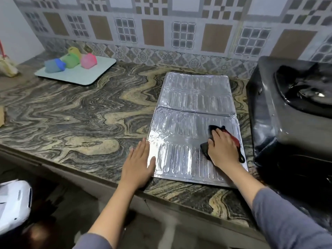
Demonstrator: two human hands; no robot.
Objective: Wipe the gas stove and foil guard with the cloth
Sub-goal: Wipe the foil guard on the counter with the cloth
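The foil guard (181, 123) lies flat on the counter (71, 123), with the black gas stove (269, 123) just beside it at 3 o'clock. The right hand (222, 148) presses a dark cloth (204, 149) onto the guard's near panel, fingers spread flat over it, grip released. The left hand (138, 166) rests palm-down on the guard's 9 o'clock edge — grip released too. A tray (86, 78) of coloured items sits at 10 o'clock.

Plain slate-grey sleeves (287, 221) stop short of the wrists.
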